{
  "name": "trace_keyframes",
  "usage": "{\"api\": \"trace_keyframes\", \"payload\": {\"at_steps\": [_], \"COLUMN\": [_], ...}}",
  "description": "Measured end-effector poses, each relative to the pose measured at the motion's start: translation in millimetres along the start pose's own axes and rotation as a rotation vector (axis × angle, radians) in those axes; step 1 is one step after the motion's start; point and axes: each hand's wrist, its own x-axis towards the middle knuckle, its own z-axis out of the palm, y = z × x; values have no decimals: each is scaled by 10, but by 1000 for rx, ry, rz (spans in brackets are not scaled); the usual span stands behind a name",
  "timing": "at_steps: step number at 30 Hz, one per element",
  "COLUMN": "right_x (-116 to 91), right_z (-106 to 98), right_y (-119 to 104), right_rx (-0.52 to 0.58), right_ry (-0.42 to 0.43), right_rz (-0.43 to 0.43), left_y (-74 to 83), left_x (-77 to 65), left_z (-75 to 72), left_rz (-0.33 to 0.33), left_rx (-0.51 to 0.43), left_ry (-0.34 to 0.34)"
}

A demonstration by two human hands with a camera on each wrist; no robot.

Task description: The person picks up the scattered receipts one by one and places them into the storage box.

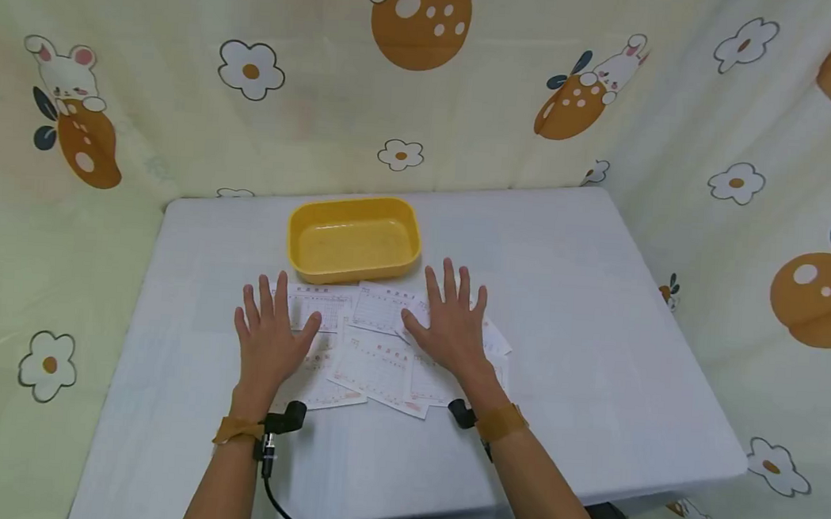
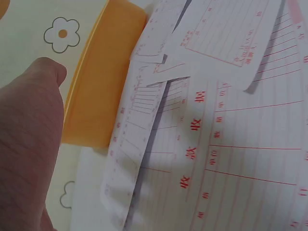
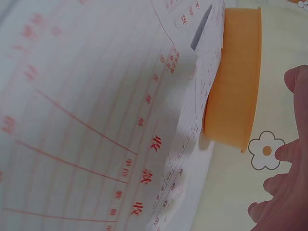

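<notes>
Several printed paper forms (image 1: 373,362) with red lines and red characters lie overlapping on the white table, partly beneath both hands in the head view. My left hand (image 1: 270,346), fingers spread and straight, is over the left side of the sheets and holds nothing. Over their right side, my right hand (image 1: 452,325) is likewise spread with nothing in it. Whether either palm touches the paper I cannot tell. Just beyond the fingertips stands a yellow rectangular tray (image 1: 355,240) with nothing inside. The left wrist view shows the forms (image 2: 255,139) close up beside the tray's side (image 2: 98,77).
A white cloth covers the table (image 1: 562,316). Behind and at both sides hang pale curtains (image 1: 309,126) printed with flowers and rabbits. A camera (image 1: 286,418) is strapped to the left wrist, its black cable (image 1: 277,505) running toward the table's front edge.
</notes>
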Motion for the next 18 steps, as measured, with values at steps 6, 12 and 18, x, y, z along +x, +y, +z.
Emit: {"api": "trace_keyframes", "payload": {"at_steps": [6,12,18], "right_x": [-251,-451,-601], "right_z": [-45,-49,-82], "right_y": [16,122,271], "right_rx": [8,20,46], "right_ry": [12,-5,-10], "right_rz": [-17,12,50], "left_y": [-33,-48,-72], "left_x": [180,448,685], "left_z": [-23,-124,-169], "left_rz": [29,66,27], "left_rx": [-16,-29,-120], "left_ry": [-20,-27,-83]}}
